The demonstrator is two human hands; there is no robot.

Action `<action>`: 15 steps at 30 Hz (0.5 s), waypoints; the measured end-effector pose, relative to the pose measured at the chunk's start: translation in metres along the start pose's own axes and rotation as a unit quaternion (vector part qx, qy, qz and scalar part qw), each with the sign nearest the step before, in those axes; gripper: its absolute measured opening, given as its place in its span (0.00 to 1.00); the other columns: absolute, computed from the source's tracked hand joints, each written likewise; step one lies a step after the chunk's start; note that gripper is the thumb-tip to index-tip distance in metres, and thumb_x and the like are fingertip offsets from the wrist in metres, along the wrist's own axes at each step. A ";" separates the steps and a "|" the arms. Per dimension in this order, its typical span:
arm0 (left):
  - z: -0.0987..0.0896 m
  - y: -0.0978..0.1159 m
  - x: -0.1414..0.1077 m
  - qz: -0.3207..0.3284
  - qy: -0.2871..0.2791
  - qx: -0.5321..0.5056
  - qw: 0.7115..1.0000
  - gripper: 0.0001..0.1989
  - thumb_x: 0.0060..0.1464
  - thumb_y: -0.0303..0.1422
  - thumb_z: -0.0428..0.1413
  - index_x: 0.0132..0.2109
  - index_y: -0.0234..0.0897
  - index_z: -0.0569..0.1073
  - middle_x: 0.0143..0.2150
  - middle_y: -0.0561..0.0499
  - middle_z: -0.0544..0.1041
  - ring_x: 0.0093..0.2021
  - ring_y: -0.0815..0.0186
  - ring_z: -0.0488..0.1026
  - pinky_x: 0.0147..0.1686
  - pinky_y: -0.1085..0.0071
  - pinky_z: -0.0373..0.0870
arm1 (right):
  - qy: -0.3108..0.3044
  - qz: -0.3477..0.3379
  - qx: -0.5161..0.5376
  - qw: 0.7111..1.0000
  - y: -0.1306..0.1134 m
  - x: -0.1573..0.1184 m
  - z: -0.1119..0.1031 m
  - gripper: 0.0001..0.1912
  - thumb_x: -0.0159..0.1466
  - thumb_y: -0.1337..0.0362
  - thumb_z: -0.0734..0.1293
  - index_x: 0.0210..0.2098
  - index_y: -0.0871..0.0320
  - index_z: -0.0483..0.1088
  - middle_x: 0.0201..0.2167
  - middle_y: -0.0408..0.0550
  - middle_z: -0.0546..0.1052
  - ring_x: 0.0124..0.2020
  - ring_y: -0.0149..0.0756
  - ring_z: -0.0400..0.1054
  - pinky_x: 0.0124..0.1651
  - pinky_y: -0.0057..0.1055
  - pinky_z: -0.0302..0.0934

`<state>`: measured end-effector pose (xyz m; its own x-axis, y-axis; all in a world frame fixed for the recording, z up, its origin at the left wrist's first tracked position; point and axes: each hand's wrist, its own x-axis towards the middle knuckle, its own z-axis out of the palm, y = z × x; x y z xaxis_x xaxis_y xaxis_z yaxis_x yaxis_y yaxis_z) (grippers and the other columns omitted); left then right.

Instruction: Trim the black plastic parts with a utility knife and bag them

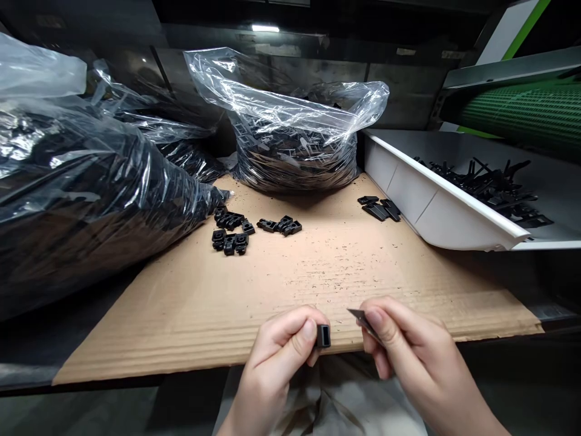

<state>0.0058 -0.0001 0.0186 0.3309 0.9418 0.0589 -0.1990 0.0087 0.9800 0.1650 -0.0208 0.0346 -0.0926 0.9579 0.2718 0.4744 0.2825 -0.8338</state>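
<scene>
My left hand (284,351) is closed around a small black plastic part (324,335); its rectangular hollow end points to the right. Between the thumb and fingers of my right hand (403,345) is a thin, dark, pointed blade (363,320), its tip aimed left toward the part. Blade and part are a short gap apart, both above the front edge of the cardboard sheet (190,315). Farther back on the cardboard lie a cluster of black plastic parts (231,233) at the left and a smaller group of similar parts (284,225) beside it.
Several flat black pieces (379,208) lie by a white tray (403,194) holding a heap of black pieces (494,188). A clear plastic bag (295,145) of black parts stands at the back. Another large bag (91,194) fills the left. Small black shavings dot the cardboard.
</scene>
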 end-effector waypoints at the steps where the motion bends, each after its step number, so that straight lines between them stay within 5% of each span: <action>1: 0.000 -0.001 0.000 -0.001 -0.002 0.001 1.000 0.16 0.56 0.37 0.48 0.23 0.34 0.65 0.20 0.55 0.58 0.23 0.71 0.54 0.24 0.73 0.50 | -0.011 -0.009 -0.003 1.000 -0.002 0.001 0.000 0.16 0.65 0.65 0.54 0.21 0.57 0.60 0.15 0.37 0.61 0.16 0.24 0.58 0.21 0.21 0.53; 7: -0.004 -0.002 -0.001 -0.002 -0.016 0.008 1.000 0.14 0.57 0.36 0.48 0.26 0.34 0.67 0.22 0.54 0.60 0.24 0.71 0.56 0.25 0.74 0.53 | -0.092 -0.032 -0.025 0.995 -0.007 0.008 0.004 0.17 0.64 0.66 0.54 0.19 0.57 0.52 0.15 0.36 0.59 0.17 0.24 0.54 0.21 0.21 0.48; 15: 0.003 -0.003 -0.003 -0.026 0.038 0.057 0.997 0.17 0.54 0.42 0.50 0.23 0.35 0.66 0.20 0.55 0.59 0.22 0.71 0.56 0.21 0.76 0.56 | -0.205 -0.003 -0.009 0.979 -0.009 0.000 -0.004 0.16 0.63 0.63 0.57 0.19 0.57 0.58 0.16 0.36 0.63 0.19 0.23 0.58 0.23 0.19 0.51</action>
<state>0.0081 -0.0044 0.0161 0.2669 0.9637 -0.0036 -0.0761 0.0248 0.9968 0.1641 -0.0234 0.0444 -0.4370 0.8976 0.0582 0.4882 0.2910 -0.8228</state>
